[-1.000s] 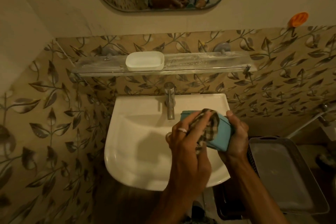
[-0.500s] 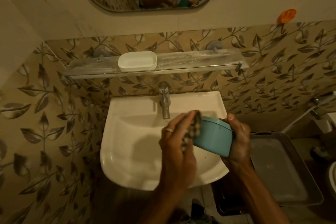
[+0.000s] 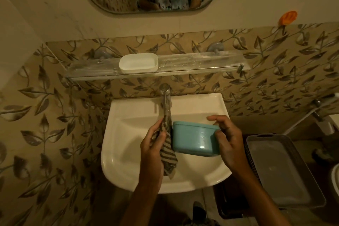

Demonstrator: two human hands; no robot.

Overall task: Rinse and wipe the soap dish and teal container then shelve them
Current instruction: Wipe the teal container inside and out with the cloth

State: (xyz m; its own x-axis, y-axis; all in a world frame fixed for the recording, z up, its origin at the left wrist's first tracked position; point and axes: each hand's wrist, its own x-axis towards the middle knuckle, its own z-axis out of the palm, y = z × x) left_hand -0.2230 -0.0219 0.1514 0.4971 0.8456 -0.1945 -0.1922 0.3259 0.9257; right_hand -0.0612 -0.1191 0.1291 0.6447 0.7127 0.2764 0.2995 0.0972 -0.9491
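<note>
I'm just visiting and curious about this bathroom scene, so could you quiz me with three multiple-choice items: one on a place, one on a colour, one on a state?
1. Where is the white soap dish?
A. in the sink
B. on the shelf
C. in the grey tray

2. What colour is the held container?
A. teal
B. orange
C. white

3. What does the left hand hold?
A. nothing
B. the tap
C. a striped cloth

Answers: B, it sits on the shelf above the tap; A, its side shows teal; C, the cloth hangs from the fingers.

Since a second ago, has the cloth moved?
Yes. The cloth has come off the teal container, now hanging at its left, below the tap.
</note>
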